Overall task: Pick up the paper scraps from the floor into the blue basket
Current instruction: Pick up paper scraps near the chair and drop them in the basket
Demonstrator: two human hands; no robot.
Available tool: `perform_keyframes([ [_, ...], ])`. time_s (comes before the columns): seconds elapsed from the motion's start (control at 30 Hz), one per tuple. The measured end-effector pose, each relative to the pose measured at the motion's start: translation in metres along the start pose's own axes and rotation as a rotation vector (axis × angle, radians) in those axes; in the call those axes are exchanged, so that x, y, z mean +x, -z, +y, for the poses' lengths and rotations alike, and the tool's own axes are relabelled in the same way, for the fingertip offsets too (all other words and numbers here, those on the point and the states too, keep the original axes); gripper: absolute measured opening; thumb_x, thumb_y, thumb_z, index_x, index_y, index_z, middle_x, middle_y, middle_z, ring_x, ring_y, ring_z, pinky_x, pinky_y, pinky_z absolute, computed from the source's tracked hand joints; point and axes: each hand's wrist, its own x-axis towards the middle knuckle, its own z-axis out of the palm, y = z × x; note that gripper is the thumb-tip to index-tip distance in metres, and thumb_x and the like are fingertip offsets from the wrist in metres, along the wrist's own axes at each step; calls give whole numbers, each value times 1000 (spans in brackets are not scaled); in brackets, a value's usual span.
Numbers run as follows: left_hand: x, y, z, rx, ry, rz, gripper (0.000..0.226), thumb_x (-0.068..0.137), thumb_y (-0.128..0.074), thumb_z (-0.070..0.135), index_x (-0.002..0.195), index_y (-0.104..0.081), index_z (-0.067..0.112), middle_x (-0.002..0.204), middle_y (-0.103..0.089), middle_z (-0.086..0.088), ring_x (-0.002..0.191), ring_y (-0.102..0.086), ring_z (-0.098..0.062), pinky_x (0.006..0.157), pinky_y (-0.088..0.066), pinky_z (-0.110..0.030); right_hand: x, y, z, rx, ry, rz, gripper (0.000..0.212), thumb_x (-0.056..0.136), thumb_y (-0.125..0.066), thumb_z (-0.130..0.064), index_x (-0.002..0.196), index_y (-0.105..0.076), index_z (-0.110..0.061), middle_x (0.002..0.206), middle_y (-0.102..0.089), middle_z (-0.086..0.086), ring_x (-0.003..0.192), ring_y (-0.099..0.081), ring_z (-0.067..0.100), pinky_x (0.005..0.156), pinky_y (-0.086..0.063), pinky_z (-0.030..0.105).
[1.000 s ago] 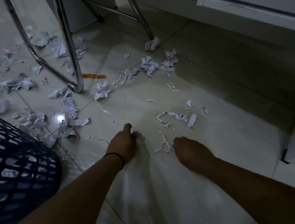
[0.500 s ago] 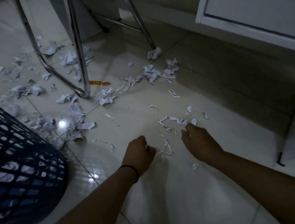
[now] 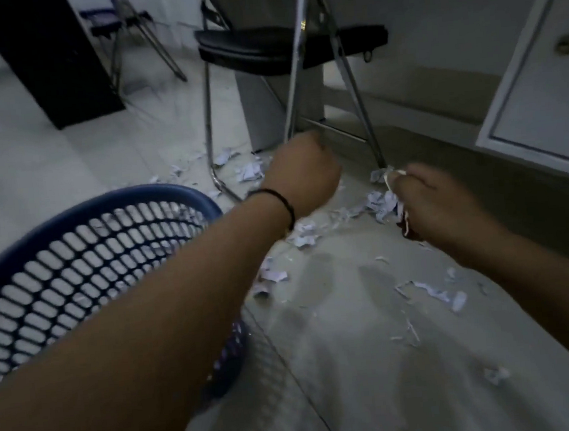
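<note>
1. Now both hands are hanging above the floor, lifted clear of the tiles; the right hand is gripping a bunch of paper scraps, with white edges poking out past the curled fingers and thumb; that looks like a handful gathered for carrying.

2. Over on the other side, the left hand is making a loose fist with its back to the camera; whether it is holding any paper I cannot tell, since the fingers are curling away out of sight.

3. Sitting at the near left of the floor is the blue basket, mouth open and tipped toward the person, just under the left forearm; some pale bits are showing through its mesh wall, and it is probably parked that close so each handful needs only a short swing across.

4. Plenty of loose scraps are lying on the tiles between the hands and around the folding chair legs toward the far side, with more strips at the near right; the job is looking well short of finished.

5. Judging the next move: the right hand's load is wanting a carry leftward over the basket rim before the fingers let go; thin strips could flutter out on the way.
</note>
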Motion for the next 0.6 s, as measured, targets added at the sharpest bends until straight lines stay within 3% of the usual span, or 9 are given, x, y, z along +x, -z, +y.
perform_keyframes([
  [0.13,2,91,-23,147,68,4,27,89,-48,17,100,-65,0,99,-65,-19,89,-62,-32,76,-52,-37,-5,-32,-76,78,82,-212,31,97,-43,-22,78,-51,1,66,-42,15,47,-41,16,40,-32,18],
  [0.2,-6,129,-44,345,183,-111,26,91,-48,15,107,-63,0,102,-63,-18,88,-63,-31,76,-52,-36,-10,-56,-105,31,133,-320,30,97,-41,-24,74,-49,-7,64,-44,9,47,-43,10,38,-34,14],
  [0.27,-16,155,-71,436,312,-185,23,92,-49,13,105,-64,1,96,-63,-17,81,-63,-29,72,-55,-36,-15,-80,-130,-21,161,-422,31,98,-39,-30,73,-50,-15,68,-50,3,55,-47,11,47,-40,21],
  [0.37,-30,180,-110,193,512,-181,21,89,-50,19,85,-64,4,75,-59,-12,58,-55,-22,45,-45,-28,-16,-115,-153,-57,156,-545,28,99,-37,-34,85,-55,-17,75,-53,2,60,-49,12,49,-44,23],
  [0.43,-35,188,-132,15,639,-192,26,88,-47,21,86,-63,1,70,-58,-12,46,-52,-19,38,-41,-22,-14,-136,-161,-57,128,-593,27,99,-38,-34,89,-56,-15,75,-53,1,56,-49,9,42,-44,18],
  [0.5,-39,193,-142,-48,677,-226,25,87,-46,18,97,-60,0,76,-60,-14,50,-54,-22,45,-47,-25,-14,-152,-164,-76,95,-641,24,98,-40,-33,93,-57,-17,77,-57,1,55,-53,8,42,-46,17],
  [0.6,-37,202,-159,-9,661,-239,23,87,-47,12,108,-55,7,89,-68,-15,68,-59,-27,60,-49,-33,-15,-176,-167,-65,2,-740,24,95,-45,-36,95,-60,-17,81,-61,2,64,-58,13,55,-54,27],
])
